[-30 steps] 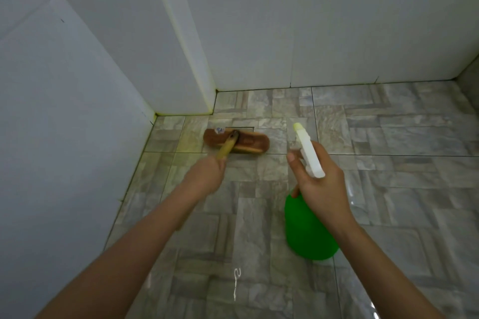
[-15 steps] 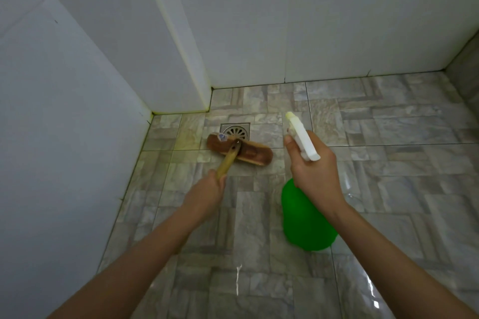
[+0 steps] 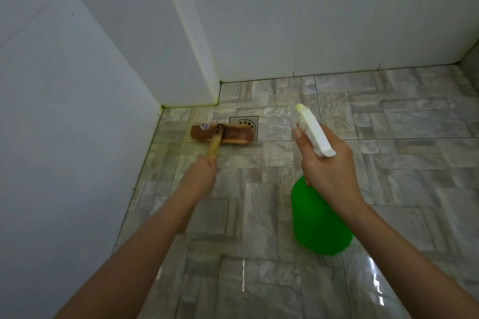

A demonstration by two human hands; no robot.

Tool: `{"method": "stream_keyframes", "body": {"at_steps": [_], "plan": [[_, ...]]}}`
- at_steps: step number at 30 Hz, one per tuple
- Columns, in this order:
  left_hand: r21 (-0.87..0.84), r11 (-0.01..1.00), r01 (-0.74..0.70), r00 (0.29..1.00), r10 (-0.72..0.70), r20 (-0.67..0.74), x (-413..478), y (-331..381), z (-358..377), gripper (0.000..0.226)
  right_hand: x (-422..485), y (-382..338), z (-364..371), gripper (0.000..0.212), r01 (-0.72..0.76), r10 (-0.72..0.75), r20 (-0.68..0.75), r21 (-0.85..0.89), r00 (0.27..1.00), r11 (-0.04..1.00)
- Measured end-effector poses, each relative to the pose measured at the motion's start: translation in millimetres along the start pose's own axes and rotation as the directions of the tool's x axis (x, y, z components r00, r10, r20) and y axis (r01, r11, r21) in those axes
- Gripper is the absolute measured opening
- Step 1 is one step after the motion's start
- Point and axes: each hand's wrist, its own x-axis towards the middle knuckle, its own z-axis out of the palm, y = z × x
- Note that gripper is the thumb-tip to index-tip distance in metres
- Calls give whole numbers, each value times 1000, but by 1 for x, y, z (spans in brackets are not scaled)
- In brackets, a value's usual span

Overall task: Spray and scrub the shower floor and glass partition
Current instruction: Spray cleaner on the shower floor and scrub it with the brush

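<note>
A brown scrub brush [image 3: 228,133] with a yellowish wooden handle lies bristles-down on the grey tiled shower floor [image 3: 388,153], partly over the metal floor drain [image 3: 246,122]. My left hand [image 3: 201,176] grips the handle just behind the brush head. My right hand [image 3: 328,166] grips the white trigger head of a green spray bottle [image 3: 317,223], held above the floor to the right of the brush, its nozzle pointing towards the back wall. No glass partition is in view.
White tiled walls close the floor in on the left [image 3: 64,137] and at the back [image 3: 337,21]. A white corner column [image 3: 191,46] juts out behind the brush. The floor's near tiles shine wet and extend to the right.
The brush has slid left along the floor, leaving the drain mostly uncovered. My right hand with the spray bottle has hardly shifted.
</note>
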Motion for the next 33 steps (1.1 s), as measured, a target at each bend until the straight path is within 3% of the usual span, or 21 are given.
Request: {"method": "stream_keyframes", "body": {"at_steps": [3, 7, 11, 14, 16, 19, 22, 25, 28, 33], "plan": [[-9, 1000, 19, 1000, -19, 11, 26, 17, -20, 51, -5, -2, 5, 15, 6, -7, 28, 15, 1000, 1000], [18, 1000, 13, 999, -12, -49, 12, 9, -38, 52, -14, -6, 5, 28, -43, 41, 47, 44, 998, 998], [-59, 985, 160, 972, -168, -164, -4, -38, -50, 55, -14, -14, 6, 30, -22, 21, 86, 7, 996, 1000], [77, 981, 179, 981, -172, -93, 6, -73, -62, 57, -13, -15, 6, 26, -17, 17, 101, -3, 995, 1000], [162, 980, 112, 993, -106, -48, 8, -92, -73, 57, -12, -13, 2, 28, -39, 39, 99, -4, 994, 999], [339, 941, -2, 1000, -8, 28, 5, -114, -101, 54, -6, -11, -6, 45, -86, 86, 89, -6, 992, 996], [503, 864, -7, 995, -42, 85, 10, -125, -124, 57, 0, -8, -4, 52, -95, 96, 99, -22, 990, 995], [494, 870, -3, 997, -37, 72, 16, -133, -116, 60, 2, -12, 3, 51, -79, 81, 133, -24, 988, 997], [361, 932, 43, 998, -53, 18, 40, -114, -101, 62, 3, -20, 8, 47, -86, 83, 124, 19, 989, 996], [267, 960, 82, 991, -106, 77, 66, -64, -97, 64, 6, -26, 15, 31, -79, 70, 123, 67, 990, 995]]}}
